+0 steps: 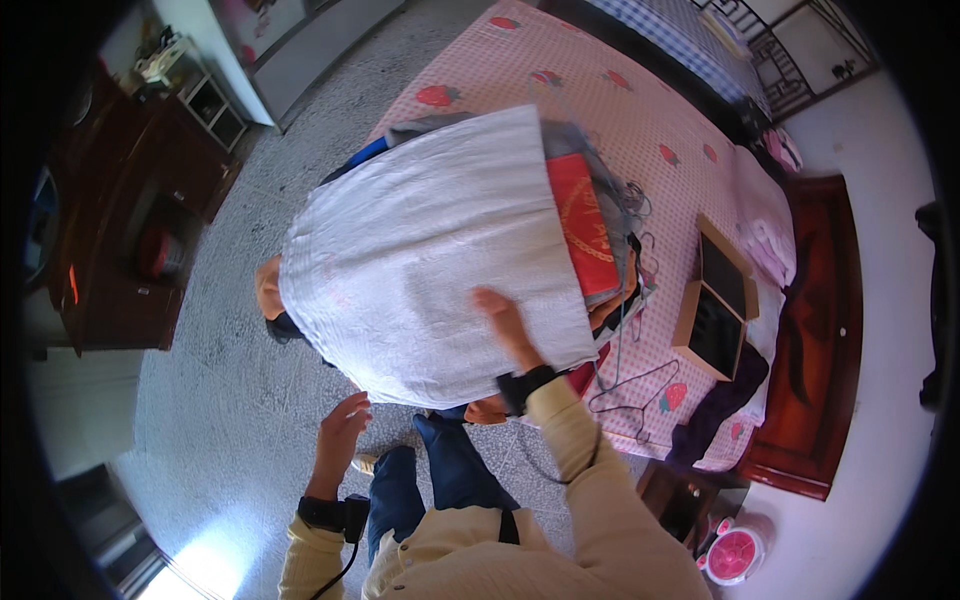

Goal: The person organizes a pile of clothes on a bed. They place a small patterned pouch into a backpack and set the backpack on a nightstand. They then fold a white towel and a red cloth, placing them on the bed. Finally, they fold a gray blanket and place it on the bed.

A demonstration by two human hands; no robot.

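Observation:
A large white towel (420,247) lies spread over a pile of clothes on the bed. My right hand (504,319), slightly blurred, is over the towel's near right part, palm down, holding nothing. At the towel's near left corner is my left hand (341,431), its fingers a little bent and apart; whether the fingertips touch the cloth is unclear. From under the towel's right edge shows a red cloth (581,225) with yellow lettering, with grey clothing (574,142) around it. Orange-brown cloth (268,287) sticks out on the left. The towel hides most of the pile.
The bed bears a pink checked sheet (480,64) with strawberries. Wire hangers (637,405), an open cardboard box (686,337) and dark purple cloth (712,420) lie on its right side. A wooden headboard (814,337) stands behind. A wooden dresser (127,210) is at left.

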